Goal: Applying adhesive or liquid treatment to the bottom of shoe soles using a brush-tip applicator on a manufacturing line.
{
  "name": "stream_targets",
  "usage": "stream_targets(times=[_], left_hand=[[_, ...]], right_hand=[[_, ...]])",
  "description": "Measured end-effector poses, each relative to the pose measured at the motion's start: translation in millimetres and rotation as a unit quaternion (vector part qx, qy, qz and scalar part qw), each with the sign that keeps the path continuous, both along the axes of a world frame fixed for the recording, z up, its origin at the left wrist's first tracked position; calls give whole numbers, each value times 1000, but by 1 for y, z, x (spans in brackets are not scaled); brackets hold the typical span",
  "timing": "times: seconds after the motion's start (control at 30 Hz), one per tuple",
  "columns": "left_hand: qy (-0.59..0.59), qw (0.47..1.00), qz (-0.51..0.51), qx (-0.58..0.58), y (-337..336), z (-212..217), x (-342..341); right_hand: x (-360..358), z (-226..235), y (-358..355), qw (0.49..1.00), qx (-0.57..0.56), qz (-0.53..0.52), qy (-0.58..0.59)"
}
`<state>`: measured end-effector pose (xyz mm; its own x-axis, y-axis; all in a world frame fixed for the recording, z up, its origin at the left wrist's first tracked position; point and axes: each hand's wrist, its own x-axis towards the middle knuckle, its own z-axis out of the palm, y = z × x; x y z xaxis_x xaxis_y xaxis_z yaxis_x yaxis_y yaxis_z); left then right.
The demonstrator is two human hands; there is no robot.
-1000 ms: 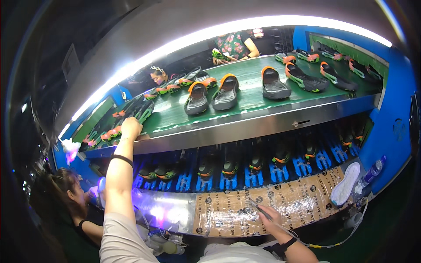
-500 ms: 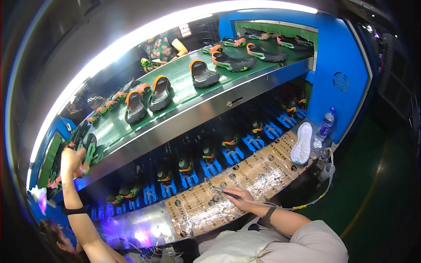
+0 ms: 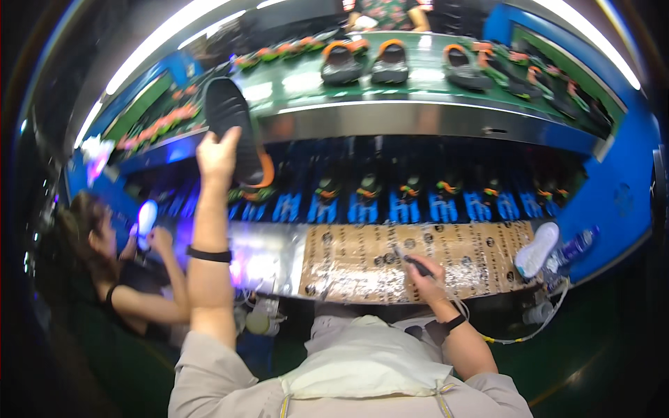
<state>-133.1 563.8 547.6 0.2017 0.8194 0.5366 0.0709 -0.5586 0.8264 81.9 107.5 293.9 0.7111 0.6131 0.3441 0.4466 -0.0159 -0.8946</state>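
Left hand is up high, fingers wrapped around the heel end of a black sandal with an orange strap, sole facing the camera. Right hand is down on the desk, closed around a dark pen-like tool with a cord trailing off it.

Stuff that could go wrong, as I see it: that sandal is only pinched at one end and held out at arm's length, so it looks easy to fumble. If it slips, it probably lands on the row of blue racks with sandals right underneath and knocks one loose. It's also close to the steel edge of the green conveyor belt, so a careless swing could clip that or bump the sandals riding on it. The tool's cord could snag too.

So the sandal is in the left hand, above the racks, well apart from the right hand. A co-worker sits just left of the raised arm.
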Motion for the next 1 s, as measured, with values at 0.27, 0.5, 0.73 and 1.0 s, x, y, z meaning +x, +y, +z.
stream_targets(times=[0.27,0.5,0.73,1.0], left_hand=[[-294,711,-435,-467,-172,-172,4],[-412,563,-405,-591,-246,-233,14],[-307,603,-403,-616,-273,-227,28],[-321,649,-445,-527,-263,-238,33]], right_hand=[[9,43,16,960,41,37,275],[-26,96,57,947,16,154,282],[-42,107,96,952,20,157,263],[-58,106,79,978,-40,202,-44]])
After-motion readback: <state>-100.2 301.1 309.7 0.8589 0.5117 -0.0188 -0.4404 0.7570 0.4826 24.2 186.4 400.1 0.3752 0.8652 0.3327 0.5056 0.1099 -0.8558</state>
